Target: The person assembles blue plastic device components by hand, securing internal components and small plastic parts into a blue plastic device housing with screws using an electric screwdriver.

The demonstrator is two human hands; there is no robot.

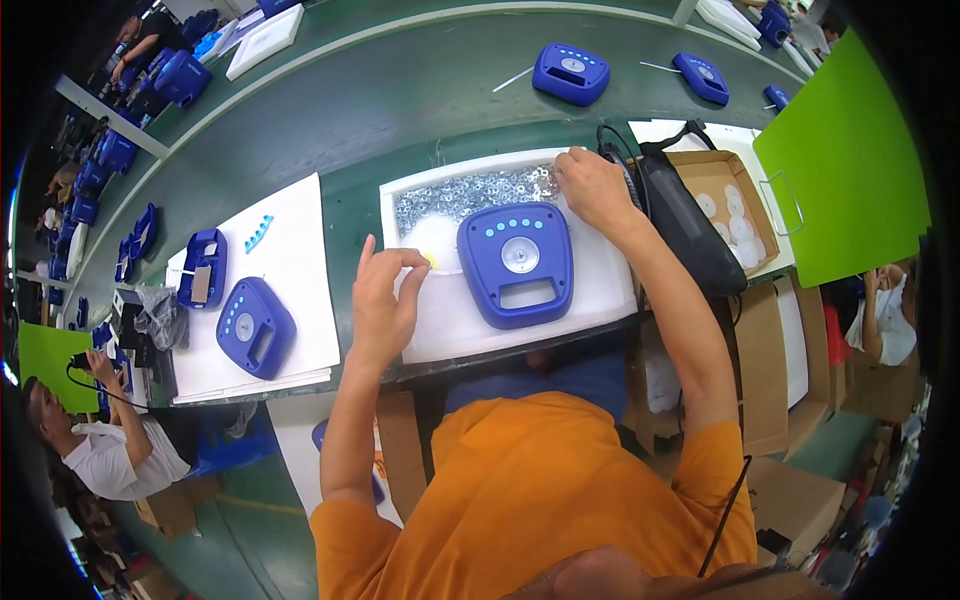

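Head view: buttons and dial sit in the case, remainder unclear; your left hand is at yellow bits, right hand at nuts, grips indistinct.

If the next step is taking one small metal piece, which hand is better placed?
Probably the right hand: it is beside the small metal pieces, while the left hand is farther off, near something yellow.
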